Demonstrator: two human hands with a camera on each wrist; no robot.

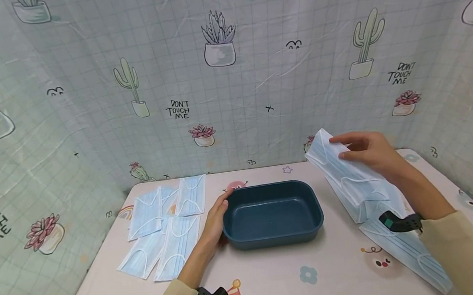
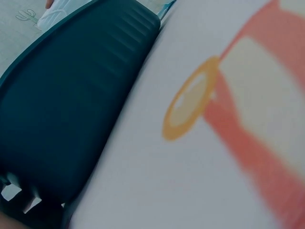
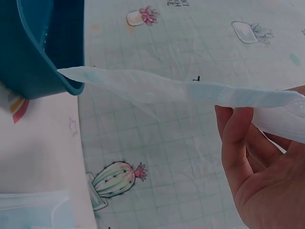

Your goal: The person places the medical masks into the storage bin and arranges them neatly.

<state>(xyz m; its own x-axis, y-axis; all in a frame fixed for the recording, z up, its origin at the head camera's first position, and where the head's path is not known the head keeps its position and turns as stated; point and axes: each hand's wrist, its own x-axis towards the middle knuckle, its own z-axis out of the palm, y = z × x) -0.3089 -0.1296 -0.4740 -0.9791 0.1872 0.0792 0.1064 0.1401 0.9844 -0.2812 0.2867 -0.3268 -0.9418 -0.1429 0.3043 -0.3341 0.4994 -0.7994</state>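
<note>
My right hand pinches a light blue face mask by its edge between thumb and fingers, lifting it over other masks at the right. In the right wrist view, that mask stretches out edge-on from the fingertips. At the left end of a dark blue plastic bin, my left hand holds the rim and side wall; some of its fingers are hidden. Only a sliver of this hand shows in the left wrist view, beside slots in the bin. The bin's inside is bare.
Several blue masks lie overlapping on the table left of the bin. Another mask lies beneath my right forearm. A printed cloth hangs behind and along both sides of the patterned table.
</note>
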